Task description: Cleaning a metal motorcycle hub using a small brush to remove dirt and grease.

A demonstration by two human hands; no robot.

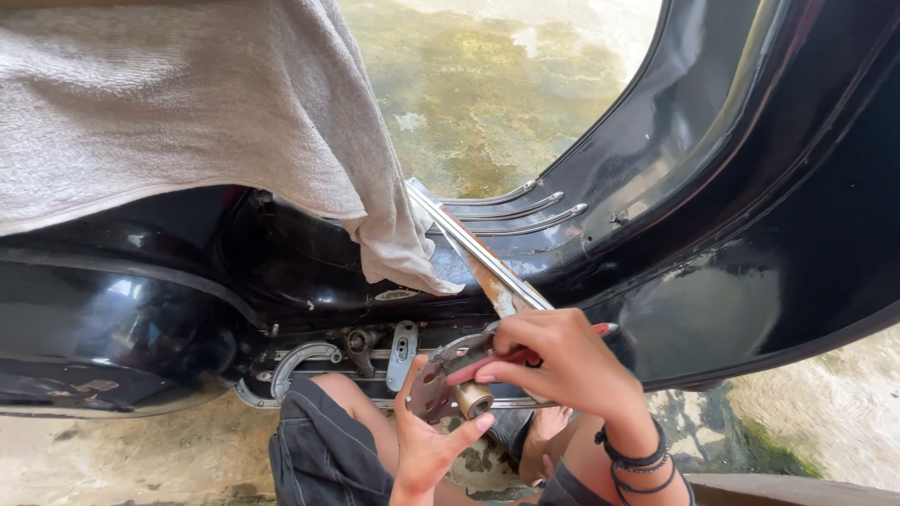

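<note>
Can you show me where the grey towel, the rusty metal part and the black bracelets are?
grey towel (178, 103), head view, middle of the cloth.
rusty metal part (433, 389), head view, flat plate face.
black bracelets (642, 461), head view, bands on the wrist.

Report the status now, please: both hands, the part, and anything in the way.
Left hand cradles rusty round metal part. Right hand holds red-handled tool against it. Black scooter body close ahead; grey towel draped over it.
</note>
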